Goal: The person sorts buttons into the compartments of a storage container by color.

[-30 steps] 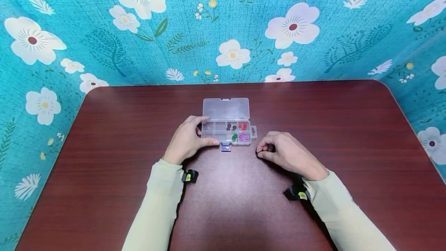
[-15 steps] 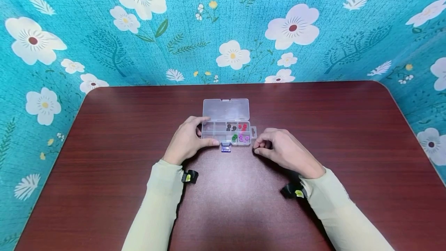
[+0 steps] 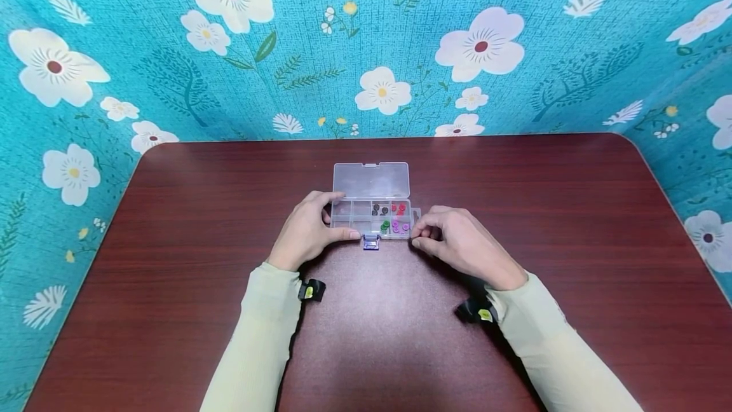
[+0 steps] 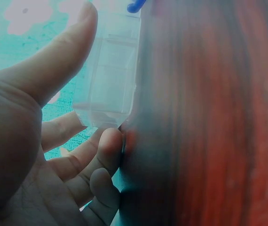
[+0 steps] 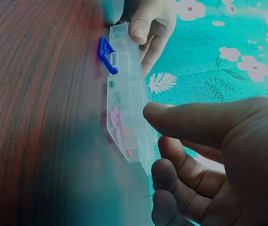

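A clear plastic compartment box lies on the table with its lid tipped back and a blue latch hanging at the front. My left hand holds its left end, thumb on the front edge and fingers behind. Small round pieces sit in the right-hand compartments: dark, red, green and purple. My right hand is at the box's right front corner, fingers loosely curled. In the right wrist view a gap shows between thumb and fingers, with nothing visible in it.
The box rests near the middle of a dark red-brown table. A blue flowered cloth rises behind the table's back edge and at both sides. Black straps sit on both wrists. The hang tab juts from the box's right end.
My right hand has slid left and slightly away from me, from beside the box to its right front corner. The left hand and the box have stayed in place.
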{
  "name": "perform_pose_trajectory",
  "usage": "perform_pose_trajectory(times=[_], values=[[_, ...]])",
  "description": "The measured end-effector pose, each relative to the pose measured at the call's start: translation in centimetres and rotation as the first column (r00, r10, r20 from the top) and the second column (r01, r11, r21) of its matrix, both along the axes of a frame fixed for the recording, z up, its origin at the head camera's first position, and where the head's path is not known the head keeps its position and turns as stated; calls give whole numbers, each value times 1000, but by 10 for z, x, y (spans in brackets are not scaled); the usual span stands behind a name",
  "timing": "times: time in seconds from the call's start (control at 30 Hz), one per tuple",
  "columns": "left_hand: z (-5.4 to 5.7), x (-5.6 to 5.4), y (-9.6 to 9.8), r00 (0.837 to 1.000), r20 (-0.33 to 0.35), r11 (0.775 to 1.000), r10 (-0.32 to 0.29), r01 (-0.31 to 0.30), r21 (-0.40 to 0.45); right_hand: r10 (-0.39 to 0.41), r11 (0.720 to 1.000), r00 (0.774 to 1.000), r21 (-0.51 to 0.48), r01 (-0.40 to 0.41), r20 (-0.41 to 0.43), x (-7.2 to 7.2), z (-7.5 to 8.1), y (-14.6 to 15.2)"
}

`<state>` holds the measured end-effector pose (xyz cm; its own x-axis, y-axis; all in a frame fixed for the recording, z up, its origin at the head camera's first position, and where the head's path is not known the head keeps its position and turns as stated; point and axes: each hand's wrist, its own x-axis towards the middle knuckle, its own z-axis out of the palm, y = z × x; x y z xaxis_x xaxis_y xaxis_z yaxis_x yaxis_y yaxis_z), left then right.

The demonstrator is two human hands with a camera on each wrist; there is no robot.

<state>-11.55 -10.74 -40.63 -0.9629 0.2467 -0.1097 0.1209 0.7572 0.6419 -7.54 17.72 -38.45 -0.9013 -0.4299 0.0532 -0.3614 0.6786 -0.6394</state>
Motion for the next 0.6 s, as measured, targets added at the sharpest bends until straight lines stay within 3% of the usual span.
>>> perform_pose_trajectory(times=[0.6], values=[[0, 1, -1, 1000, 0, 1000, -2, 2, 5, -17, 1000, 998, -14, 17, -67, -7, 3, -15]])
